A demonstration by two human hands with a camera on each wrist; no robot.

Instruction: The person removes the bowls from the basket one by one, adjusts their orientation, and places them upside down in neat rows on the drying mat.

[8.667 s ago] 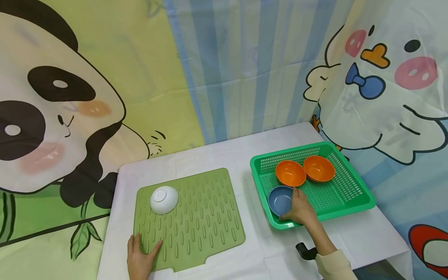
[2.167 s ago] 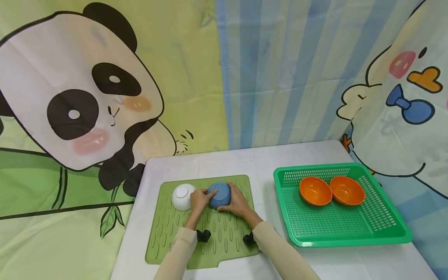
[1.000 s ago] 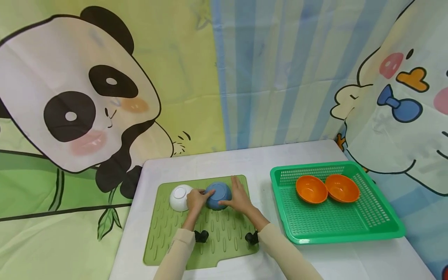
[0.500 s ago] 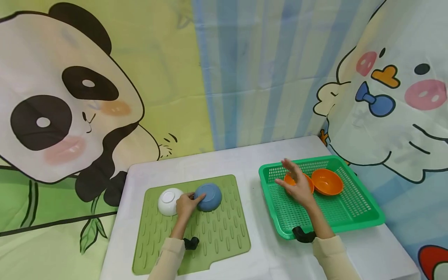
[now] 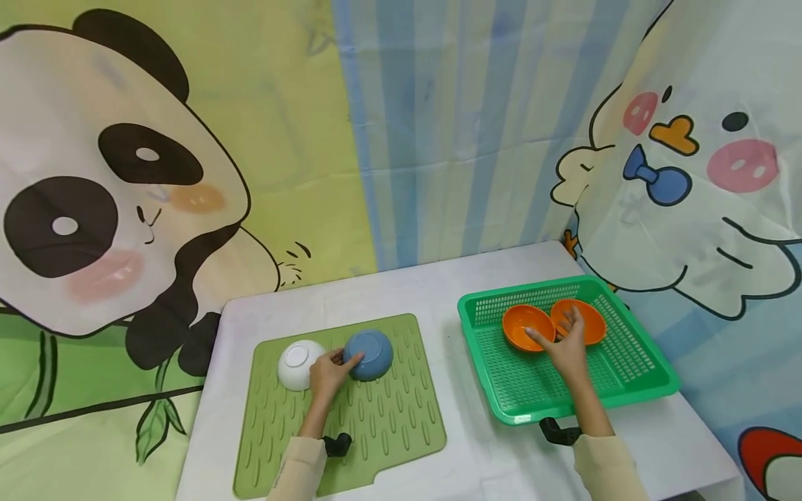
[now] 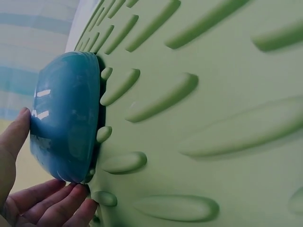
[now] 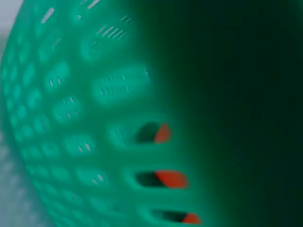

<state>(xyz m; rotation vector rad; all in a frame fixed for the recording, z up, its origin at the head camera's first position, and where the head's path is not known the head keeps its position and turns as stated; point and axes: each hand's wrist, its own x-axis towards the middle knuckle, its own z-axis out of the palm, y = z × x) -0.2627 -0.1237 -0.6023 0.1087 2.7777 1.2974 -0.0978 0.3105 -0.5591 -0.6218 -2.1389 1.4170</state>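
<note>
Blue bowl point(image 5: 371, 348): upside down on the mat point(image 5: 391, 417), pinched in my left grip point(image 5: 327, 376).
My right grip point(image 5: 569, 351), spread wide, hovers by the orange bowls point(image 5: 521, 323) in the basket point(image 5: 517, 419); I judge fetching one is in hand, which calls for closing on a rim.

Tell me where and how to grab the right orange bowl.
Pinch the right orange bowl by its near rim, probably from above: its mouth faces up, the left orange bowl crowds its left side, and the floor of the green basket lies bare in front.
</note>
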